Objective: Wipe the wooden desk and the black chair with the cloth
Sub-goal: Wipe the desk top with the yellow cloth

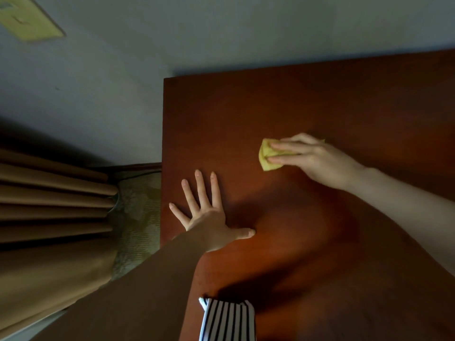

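Desk, reddish-brown wood, fills the right and centre of the view; its left edge runs top to bottom near the middle, its far edge sits against the wall.

Nearest the camera: a black-and-white striped piece of fabric at the bottom edge, over the near part of the desk. Cannot tell whether it is clothing or something else.

Left arm comes in from the bottom left, crossing the desk's left edge. Left hand lies flat, palm down on the wood just inside that edge, fingers spread wide, thumb out to the right. Holds nothing.

Right arm enters from the right side, bare forearm stretched across the desk. Right hand is farther in than the left, fingers pointing left, pressed down on a small yellow cloth. Cloth is bunched under the fingers, its left end sticking out past the fingertips, resting on the desk about mid-surface. The two hands are apart, bare wood between them. Dark shadows of both arms fall on the near half of the top.

Left of the desk, lower down: brown pleated curtain, and between curtain and desk a strip of greenish patterned floor or upholstery; cannot tell which.

Farthest: pale grey wall, with a yellowish plate at top left.
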Motion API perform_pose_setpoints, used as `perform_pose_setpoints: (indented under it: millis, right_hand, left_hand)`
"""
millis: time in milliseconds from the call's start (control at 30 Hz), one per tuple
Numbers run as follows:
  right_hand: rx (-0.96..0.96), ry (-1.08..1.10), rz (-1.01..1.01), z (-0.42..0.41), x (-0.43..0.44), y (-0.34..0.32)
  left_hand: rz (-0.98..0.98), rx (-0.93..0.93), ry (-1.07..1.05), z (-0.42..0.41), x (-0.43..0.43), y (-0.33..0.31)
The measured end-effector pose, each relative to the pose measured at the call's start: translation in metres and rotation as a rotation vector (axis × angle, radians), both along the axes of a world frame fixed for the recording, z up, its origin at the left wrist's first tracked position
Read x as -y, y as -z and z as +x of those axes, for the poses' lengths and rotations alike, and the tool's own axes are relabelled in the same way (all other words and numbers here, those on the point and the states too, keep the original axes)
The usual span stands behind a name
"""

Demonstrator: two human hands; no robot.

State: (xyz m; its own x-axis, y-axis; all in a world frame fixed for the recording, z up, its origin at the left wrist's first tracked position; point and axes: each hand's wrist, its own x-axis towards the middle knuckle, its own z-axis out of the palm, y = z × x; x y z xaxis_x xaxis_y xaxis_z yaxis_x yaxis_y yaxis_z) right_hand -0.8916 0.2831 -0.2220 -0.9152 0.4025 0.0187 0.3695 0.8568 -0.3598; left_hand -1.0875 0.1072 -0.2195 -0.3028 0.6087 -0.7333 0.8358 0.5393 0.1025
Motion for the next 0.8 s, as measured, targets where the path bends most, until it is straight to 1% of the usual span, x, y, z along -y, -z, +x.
perform_pose_setpoints:
  millis: [133,267,433,533,633,700,800]
  right_hand:
    - [0.018,0.163,0.008,0.000,-0.041,-0.001]
    - [0.006,0.378,0.024,-0.024,-0.074,0.005]
    - [0.017,0.501,0.044,-0.068,-0.108,0.010]
    - [0.060,0.568,0.030,-0.101,-0.117,0.012]
    - [0.096,0.706,0.026,-0.128,-0.103,0.011]
    - [0.096,0.685,0.049,-0.131,-0.088,0.011]
    - [0.044,0.547,0.077,-0.119,-0.065,0.014]
  left_hand:
    - [0.009,0.002,0.004,0.000,0.000,0.002]
    - [0.008,0.020,0.014,0.001,0.000,0.000]
    - [-0.002,0.050,0.027,0.000,0.001,0.000]
    - [-0.004,0.043,0.030,-0.001,0.000,-0.001]
    - [-0.007,0.035,0.027,-0.002,0.000,0.000]
    - [-0.006,0.029,0.020,-0.003,0.000,0.000]
    - [0.009,0.027,0.014,-0.002,0.000,0.001]
